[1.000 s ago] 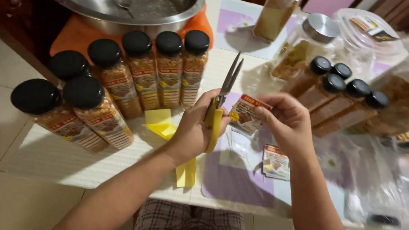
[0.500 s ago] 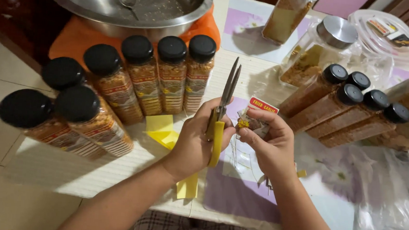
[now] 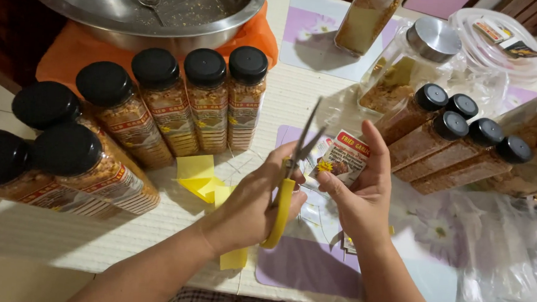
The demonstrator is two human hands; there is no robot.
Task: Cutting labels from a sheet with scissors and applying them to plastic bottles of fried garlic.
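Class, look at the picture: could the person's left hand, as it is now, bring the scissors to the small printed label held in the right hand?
Probably yes. The left hand holds the scissors with blades open beside the label, which the right hand holds up, nothing between them.

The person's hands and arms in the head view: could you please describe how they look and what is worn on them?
Both forearms are bare, with no sleeves in view. The left hand and the right hand wear no gloves, and no rings, watch or bracelets are visible. Nails look short and unpainted. Checked fabric shows at the lap below.
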